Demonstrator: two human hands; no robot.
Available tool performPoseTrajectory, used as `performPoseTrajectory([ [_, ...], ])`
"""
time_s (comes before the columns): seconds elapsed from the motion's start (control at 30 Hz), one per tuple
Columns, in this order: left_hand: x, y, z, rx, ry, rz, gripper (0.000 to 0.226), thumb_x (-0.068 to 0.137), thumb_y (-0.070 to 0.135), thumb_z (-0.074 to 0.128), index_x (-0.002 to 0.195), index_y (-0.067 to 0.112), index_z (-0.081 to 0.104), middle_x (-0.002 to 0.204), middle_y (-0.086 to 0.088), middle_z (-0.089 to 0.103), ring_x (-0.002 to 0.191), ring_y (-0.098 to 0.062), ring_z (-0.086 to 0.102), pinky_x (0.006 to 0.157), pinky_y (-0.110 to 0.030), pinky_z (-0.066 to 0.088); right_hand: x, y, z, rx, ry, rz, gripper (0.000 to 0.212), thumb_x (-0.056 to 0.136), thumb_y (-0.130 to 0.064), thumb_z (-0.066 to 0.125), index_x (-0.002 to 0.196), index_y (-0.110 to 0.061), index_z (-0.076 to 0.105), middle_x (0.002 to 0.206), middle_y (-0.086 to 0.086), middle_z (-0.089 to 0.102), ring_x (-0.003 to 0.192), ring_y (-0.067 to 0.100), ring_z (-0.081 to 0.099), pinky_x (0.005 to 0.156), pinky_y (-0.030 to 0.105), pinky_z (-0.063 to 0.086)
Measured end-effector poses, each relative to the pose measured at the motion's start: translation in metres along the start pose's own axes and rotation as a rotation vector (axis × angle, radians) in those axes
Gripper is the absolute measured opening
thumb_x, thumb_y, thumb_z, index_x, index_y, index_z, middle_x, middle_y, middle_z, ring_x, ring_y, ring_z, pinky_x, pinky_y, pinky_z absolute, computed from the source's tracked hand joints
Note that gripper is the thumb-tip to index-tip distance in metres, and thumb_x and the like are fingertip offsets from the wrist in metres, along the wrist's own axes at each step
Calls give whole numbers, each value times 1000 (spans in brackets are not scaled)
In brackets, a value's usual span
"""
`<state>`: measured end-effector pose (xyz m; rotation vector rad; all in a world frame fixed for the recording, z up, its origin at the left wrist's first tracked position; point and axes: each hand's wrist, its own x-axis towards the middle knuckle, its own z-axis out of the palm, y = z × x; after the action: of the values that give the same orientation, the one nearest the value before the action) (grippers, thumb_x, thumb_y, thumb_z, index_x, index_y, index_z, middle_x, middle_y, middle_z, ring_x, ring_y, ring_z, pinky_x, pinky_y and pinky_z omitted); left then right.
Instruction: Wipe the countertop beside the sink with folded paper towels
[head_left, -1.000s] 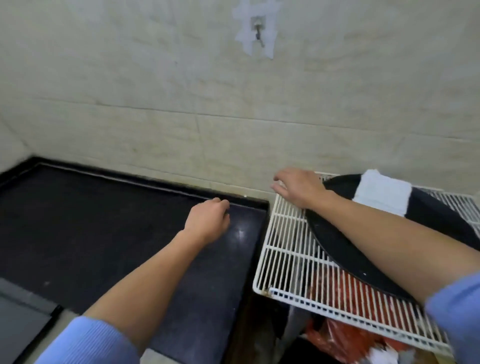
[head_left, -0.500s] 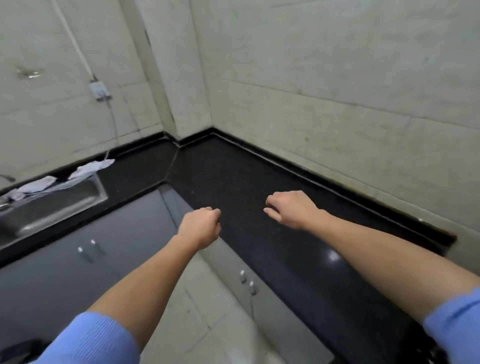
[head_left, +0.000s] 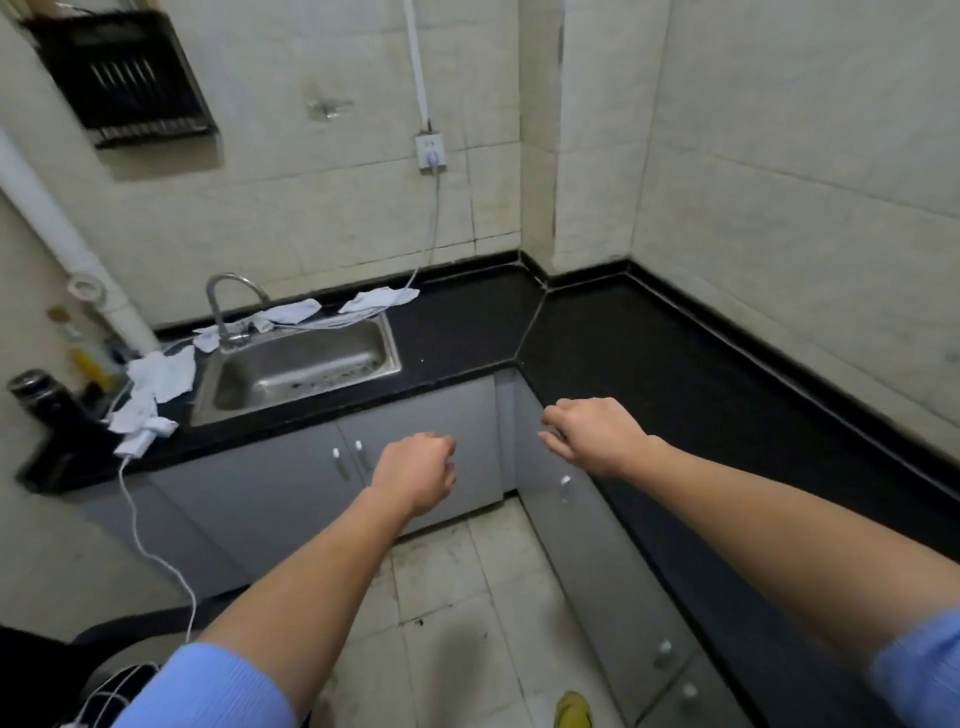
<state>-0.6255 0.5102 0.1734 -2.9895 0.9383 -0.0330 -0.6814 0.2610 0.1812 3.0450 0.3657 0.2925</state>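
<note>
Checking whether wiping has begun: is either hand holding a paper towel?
No, the left hand and right hand show no towel; the paper towels lie around the sink.

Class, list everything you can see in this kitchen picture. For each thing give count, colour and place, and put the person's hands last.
countertop: one, black, L-shaped along two walls
sink: one, steel, set in the countertop at left
tap: one, silver, behind the sink
paper towels: several, white, crumpled, left of and behind the sink
cabinets: several doors, grey, under the countertop
socket: one, white, wall above the countertop
rack: one, black, wall at upper left
pipe: one, white, left wall
flask: one, black, far left
left hand: curled, empty, in front of the cabinets
right hand: loosely curled, empty, at the countertop edge
</note>
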Motion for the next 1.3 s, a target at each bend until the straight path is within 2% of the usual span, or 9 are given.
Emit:
performPoseTrajectory([
  [0.13,52,-60,1,4,9,-104,26,90,28,46,108,15,59,115,-8,63,104,-32,59,81,-37,49,98,8,28,6,-8,-71,35,98,-44,37,112,-18,56,109,3,61,97,26,62,71,34,42],
  [0.23,92,-100,-3,10,23,-188,28,90,29,46,112,16,59,116,-6,62,106,-30,58,82,-36,48,174,18,45,35,-27,-131,36,98,-46,37,115,-20,55,111,1,61,97,24,62,73,35,45],
  [0.37,132,-150,-4,-20,50,-308,25,89,28,45,108,18,58,109,-4,62,102,-28,58,75,-34,45,271,26,61,53,-20,-197,34,97,-46,37,110,-20,56,108,1,62,94,24,62,75,37,49],
  [0.6,174,-237,14,-63,-6,-461,22,89,30,47,103,20,60,108,-4,64,100,-29,60,75,-35,45,393,-1,100,66,-112,-327,36,97,-47,38,113,-20,54,108,3,61,96,27,62,76,40,49],
  [0.77,228,-310,28,-83,-12,-458,24,89,30,48,107,20,61,111,-6,65,101,-30,61,78,-35,47,473,-14,133,72,-145,-320,34,97,-45,38,111,-19,56,110,3,61,96,28,62,76,38,48],
  [0.9,282,-367,30,-113,-28,-422,20,89,29,48,100,17,61,109,-8,66,100,-30,61,75,-34,47,534,-11,148,63,-180,-246,35,96,-45,38,115,-20,54,112,3,60,97,27,62,78,39,49],
  [1.0,324,-404,30,-118,-30,-385,27,90,29,47,110,17,59,114,-6,64,104,-28,60,81,-35,47,575,-5,154,63,-197,-180,35,96,-46,39,117,-22,52,113,3,58,97,27,62,76,38,47],
  [1.17,378,-439,45,-173,-48,-321,26,91,30,47,111,16,58,113,-5,64,102,-26,59,80,-36,48,632,19,173,73,-282,-85,36,95,-45,42,122,-23,51,118,4,58,102,27,61,81,39,49],
  [1.3,411,-462,66,-236,-79,-356,26,92,29,47,111,16,58,112,-6,63,100,-27,59,78,-36,47,686,34,202,85,-361,-57,38,94,-44,45,126,-23,48,121,4,56,105,28,59,83,40,49],
])
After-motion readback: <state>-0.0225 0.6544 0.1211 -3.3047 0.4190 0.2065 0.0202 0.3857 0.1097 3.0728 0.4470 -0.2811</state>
